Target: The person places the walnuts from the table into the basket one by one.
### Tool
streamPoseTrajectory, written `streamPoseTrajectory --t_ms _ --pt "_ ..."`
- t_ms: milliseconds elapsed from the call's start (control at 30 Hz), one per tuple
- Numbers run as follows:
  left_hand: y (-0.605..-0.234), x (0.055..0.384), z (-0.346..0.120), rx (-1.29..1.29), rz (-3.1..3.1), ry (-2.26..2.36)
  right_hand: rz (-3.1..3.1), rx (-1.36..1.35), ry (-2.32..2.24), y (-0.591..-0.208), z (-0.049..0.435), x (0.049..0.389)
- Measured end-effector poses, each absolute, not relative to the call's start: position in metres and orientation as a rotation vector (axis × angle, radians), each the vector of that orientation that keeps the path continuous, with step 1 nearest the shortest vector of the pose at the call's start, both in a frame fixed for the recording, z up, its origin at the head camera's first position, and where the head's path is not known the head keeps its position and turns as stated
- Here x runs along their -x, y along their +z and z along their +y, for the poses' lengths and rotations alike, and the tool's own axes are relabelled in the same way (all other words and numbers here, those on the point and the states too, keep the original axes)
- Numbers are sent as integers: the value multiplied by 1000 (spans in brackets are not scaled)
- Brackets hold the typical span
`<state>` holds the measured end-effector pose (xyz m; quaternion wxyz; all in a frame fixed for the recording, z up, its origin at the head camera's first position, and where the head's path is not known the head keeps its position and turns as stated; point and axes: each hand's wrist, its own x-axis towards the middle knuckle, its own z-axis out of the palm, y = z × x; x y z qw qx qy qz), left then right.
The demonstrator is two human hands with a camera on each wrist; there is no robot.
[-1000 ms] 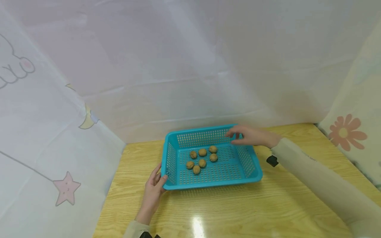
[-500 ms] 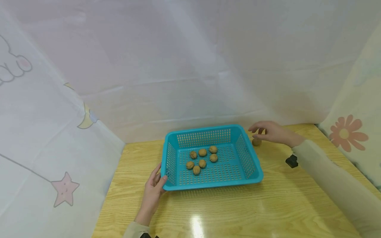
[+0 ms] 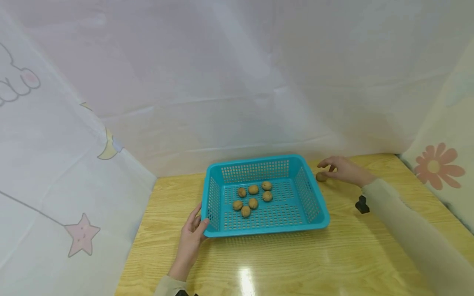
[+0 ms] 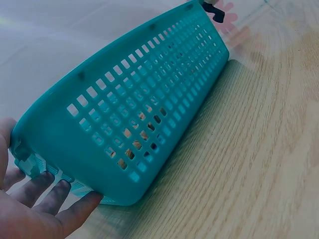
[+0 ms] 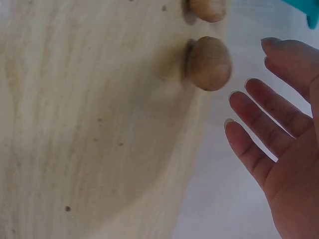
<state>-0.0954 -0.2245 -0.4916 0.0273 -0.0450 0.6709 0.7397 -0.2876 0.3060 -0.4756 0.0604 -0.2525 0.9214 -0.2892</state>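
My left hand grips the near left corner of a blue plastic basket, thumb at the rim. In the left wrist view, its fingers curl against the perforated wall. Several walnuts lie grouped on the basket's floor. Off the basket's right side, my right hand is over the table beside a loose walnut, its thumb overlapping it in the head view. The right wrist view shows relaxed, spread fingers close to one walnut, with a second walnut beyond it.
The basket stands on a light wooden table, near its back edge. A pale cloth backdrop rises behind, and printed cloth hangs on both sides. The table's right edge runs past my right forearm.
My right hand has moved from over the basket's right side out to the right, and then lowered toward the loose walnut. My left hand has stayed on the basket.
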Motion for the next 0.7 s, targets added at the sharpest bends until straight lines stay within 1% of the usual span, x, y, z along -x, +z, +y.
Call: streamPoseTrajectory --t_ms 300,700 --pt "-493 95 -225 123 2063 2294 2753 719 -904 -500 305 294" --pt "-492 95 -225 116 2047 2300 2749 689 -884 -504 302 290"
